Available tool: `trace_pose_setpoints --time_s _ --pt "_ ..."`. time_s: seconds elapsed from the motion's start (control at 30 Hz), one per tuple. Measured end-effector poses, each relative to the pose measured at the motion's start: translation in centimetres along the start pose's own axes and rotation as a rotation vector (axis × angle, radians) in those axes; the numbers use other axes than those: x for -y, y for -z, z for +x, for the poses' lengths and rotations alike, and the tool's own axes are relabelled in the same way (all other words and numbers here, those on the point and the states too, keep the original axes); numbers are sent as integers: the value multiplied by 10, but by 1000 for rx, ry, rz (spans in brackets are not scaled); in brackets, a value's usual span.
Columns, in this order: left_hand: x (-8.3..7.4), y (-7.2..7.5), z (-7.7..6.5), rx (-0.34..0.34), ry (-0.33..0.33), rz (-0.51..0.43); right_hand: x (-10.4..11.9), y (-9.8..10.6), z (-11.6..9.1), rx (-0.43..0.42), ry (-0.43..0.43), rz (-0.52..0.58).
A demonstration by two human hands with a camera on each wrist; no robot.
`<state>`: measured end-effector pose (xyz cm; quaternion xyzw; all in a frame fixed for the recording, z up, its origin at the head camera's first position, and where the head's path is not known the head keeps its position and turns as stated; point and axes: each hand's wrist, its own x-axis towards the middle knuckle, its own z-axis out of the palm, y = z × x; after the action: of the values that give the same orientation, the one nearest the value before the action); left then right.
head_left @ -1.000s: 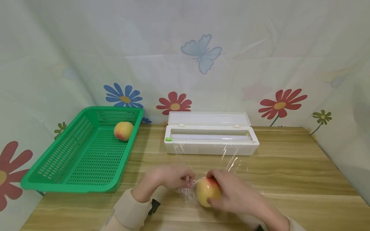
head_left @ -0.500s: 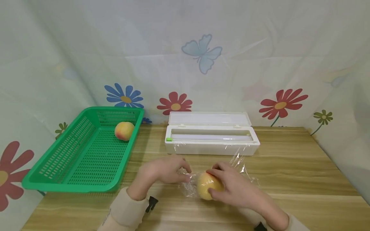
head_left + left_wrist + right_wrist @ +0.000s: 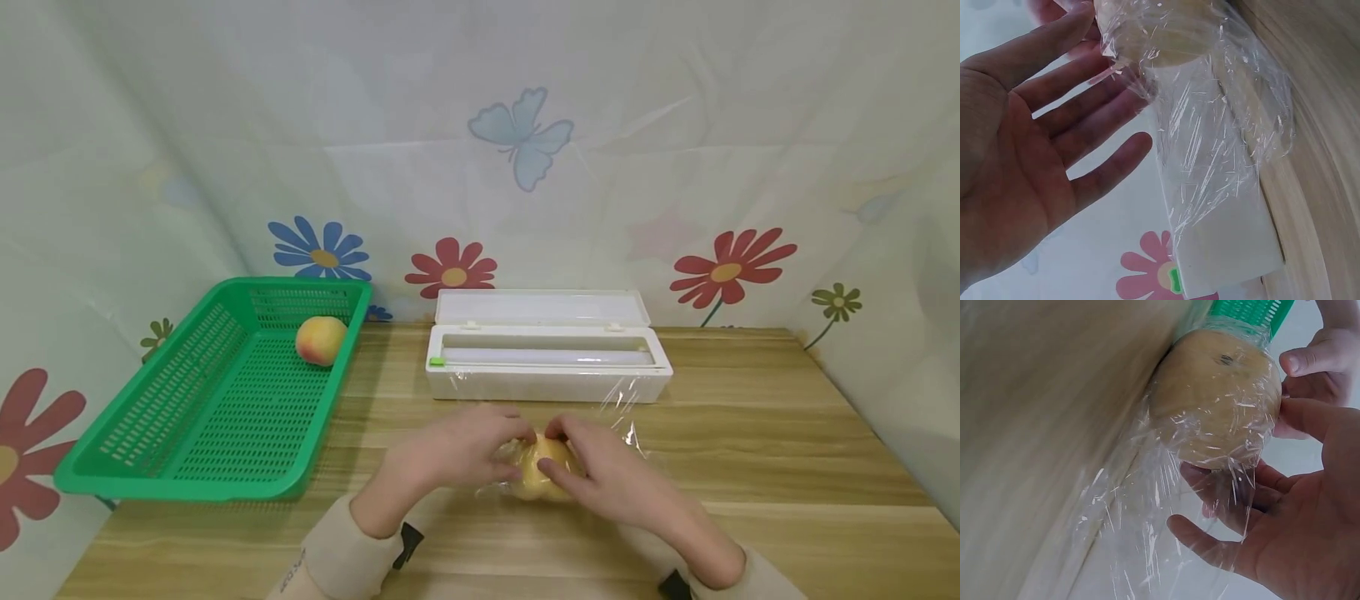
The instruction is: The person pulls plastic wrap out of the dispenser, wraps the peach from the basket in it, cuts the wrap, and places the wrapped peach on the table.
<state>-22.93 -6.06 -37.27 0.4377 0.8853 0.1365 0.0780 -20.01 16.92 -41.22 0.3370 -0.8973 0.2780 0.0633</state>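
Observation:
A yellow peach (image 3: 542, 468), partly covered in clear plastic wrap, sits on the table in front of the white dispenser. My right hand (image 3: 611, 471) holds it from the right, thumb on the near side and fingers on the far side. At the peach's left, my left hand (image 3: 461, 450) reaches in with fingers extended, near the film. In the left wrist view those fingers (image 3: 1094, 115) are spread and touch the crinkled wrap (image 3: 1191, 125). The right wrist view shows the wrap stretched over the peach (image 3: 1216, 394) and trailing beside the right fingers.
Behind the hands stands a white cling film dispenser (image 3: 551, 387), lid raised, a roll inside, film running from its front edge. At left, a green basket (image 3: 183, 487) holds another peach (image 3: 321, 340). A flowered cloth (image 3: 600, 208) hangs behind the wooden table (image 3: 780, 450).
The peach has shifted away from me, towards the dispenser, and turned in my right hand. My left hand has let go of the bunched film, and its fingers have moved right to the peach.

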Motion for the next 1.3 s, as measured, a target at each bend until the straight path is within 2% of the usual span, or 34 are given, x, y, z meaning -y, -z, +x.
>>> trace_pose_setpoints --time_s 0.27,0.6,0.87,1.17,1.3 --pt "2 -5 2 -5 49 3 -2 -1 -2 -19 -48 -30" --pt "5 -12 6 -32 91 -12 -6 -1 0 -18 -23 -60" --pt "6 -17 8 -82 92 50 -10 -1 1 -51 -21 -35" --pt "8 -22 10 -78 125 63 -14 -3 3 -79 -28 -11" --pt "9 -23 11 -82 127 65 -14 -3 2 -72 -11 -44"
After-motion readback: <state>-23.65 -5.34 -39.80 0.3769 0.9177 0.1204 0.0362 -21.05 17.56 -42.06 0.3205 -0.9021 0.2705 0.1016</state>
